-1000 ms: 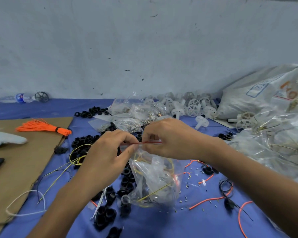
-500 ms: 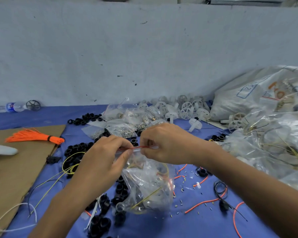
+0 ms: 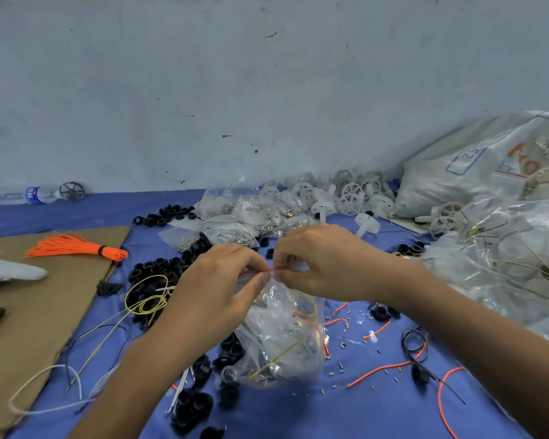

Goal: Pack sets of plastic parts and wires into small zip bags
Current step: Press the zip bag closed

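The small zip bag (image 3: 286,337) hangs directly below the fingertips of both hands, and its bottom seems to rest on the blue cloth (image 3: 377,413). Its red zip strip (image 3: 278,268) forms the top edge. The strip's long axis runs sideways from the left hand (image 3: 216,289) to the right hand (image 3: 327,264), a little higher at the right end. Both hands pinch this strip between thumb and forefinger, and only a short piece shows between them. Inside the bag are a yellow wire (image 3: 276,359) and some plastic parts. I judge that the seal is being pressed closed, so the coming move should slide along the strip, sideways and not downward. Both hands are equally near to it.
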A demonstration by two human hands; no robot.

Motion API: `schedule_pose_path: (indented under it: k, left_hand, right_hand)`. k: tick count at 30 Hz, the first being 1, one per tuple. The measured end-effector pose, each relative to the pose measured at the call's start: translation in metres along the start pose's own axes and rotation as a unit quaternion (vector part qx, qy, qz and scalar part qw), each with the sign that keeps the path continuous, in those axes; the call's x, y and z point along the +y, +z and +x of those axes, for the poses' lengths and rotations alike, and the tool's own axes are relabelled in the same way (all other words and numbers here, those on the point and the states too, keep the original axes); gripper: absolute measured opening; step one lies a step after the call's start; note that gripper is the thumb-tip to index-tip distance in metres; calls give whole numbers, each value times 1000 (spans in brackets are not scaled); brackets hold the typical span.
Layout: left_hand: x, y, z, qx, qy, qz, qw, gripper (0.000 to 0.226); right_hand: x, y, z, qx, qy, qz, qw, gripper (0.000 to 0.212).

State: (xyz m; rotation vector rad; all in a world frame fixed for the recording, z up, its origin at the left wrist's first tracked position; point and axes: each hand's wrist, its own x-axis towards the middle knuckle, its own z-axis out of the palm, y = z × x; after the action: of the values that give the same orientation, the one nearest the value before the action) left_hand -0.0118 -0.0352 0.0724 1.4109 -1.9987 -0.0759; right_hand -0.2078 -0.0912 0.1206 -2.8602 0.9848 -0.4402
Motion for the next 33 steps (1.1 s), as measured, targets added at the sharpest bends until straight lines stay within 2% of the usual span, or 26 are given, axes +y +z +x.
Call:
schedule_pose_path:
  k: [8, 14, 22, 26, 33]
  left_hand:
    - [-9, -7, -6, 9, -41, -32, 999, 4]
    - [-11, -9, -8, 3, -56, -60, 997, 8]
    - [-6, -8, -8, -14, -49, -70, 996, 3]
    - [6, -1, -1, -14, -22, -51, 998, 12]
    - [19, 7, 11, 21, 1, -46, 999, 5]
  right_hand:
    - [20, -15, -15, -6, 59, 51, 997, 8]
    - [30, -17, -21, -4, 81, 146, 986, 5]
    - [25, -15, -20, 9, 69, 126, 990, 6]
    - [18, -12, -18, 16, 60, 109, 992, 7]
    - [15, -11, -19, 16, 60, 136, 989, 8]
